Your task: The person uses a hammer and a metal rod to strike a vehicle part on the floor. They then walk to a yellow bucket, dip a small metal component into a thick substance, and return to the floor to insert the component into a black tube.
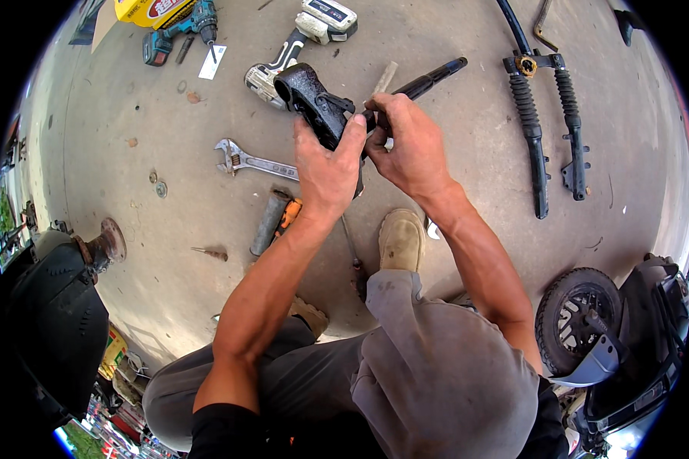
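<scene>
My left hand (325, 172) is closed around a black, greasy metal part (314, 96) with a round tube-like end, held up above the floor. Close beside it, my right hand (409, 145) has its fingers pinched together at a small dark piece against the part's side; the fingertips mostly hide that piece. A black rod (436, 76) runs out beyond my right hand, and I cannot tell whether it is held or lies on the floor. Past the metal part lies a white and black cordless power tool (283, 65). An adjustable wrench (260, 163) lies left of my left wrist.
A teal cordless drill (180, 34) lies by a yellow box (149, 9) at far left. Front fork legs (530, 122) lie at right. A hammer (269, 222) and a screwdriver (354, 249) are near my boots (400, 239). A wheel (578, 317) stands at lower right.
</scene>
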The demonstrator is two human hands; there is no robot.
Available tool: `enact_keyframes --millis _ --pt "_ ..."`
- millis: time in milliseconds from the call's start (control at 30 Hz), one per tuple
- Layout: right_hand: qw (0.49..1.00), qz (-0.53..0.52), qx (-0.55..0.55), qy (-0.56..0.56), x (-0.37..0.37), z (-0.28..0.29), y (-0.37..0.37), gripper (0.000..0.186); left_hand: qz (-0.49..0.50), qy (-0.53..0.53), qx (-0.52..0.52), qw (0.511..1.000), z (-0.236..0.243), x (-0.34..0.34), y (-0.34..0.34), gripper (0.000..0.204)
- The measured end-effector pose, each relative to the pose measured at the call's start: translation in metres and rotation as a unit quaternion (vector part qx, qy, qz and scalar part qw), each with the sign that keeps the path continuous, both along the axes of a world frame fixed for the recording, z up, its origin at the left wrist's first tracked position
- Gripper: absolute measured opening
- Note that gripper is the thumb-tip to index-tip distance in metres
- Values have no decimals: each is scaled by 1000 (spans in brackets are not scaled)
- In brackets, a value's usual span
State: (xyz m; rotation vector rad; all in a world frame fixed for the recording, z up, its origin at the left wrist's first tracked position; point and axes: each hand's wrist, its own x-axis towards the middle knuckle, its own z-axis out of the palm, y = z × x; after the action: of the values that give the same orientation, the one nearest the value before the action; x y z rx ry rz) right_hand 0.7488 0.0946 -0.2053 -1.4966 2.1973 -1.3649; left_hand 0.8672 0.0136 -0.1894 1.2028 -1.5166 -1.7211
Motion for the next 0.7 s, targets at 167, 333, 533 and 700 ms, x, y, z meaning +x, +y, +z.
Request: enact_keyframes --millis 167,333,533,700 --pt "998 19 -41 34 -6 -9 -5 49 -1 14 -2 1000 8 -3 0 47" --pt "990 -74 3 -119 -26 -9 3 45 16 15 -11 1000 -3 -1 -2 37" --pt "994 -67 -22 -86 -30 -27 19 29 40 28 139 989 -11 1 -17 34" --pt "987 -73 -13 -146 -26 -29 18 15 69 28 271 960 -6 0 -25 41"
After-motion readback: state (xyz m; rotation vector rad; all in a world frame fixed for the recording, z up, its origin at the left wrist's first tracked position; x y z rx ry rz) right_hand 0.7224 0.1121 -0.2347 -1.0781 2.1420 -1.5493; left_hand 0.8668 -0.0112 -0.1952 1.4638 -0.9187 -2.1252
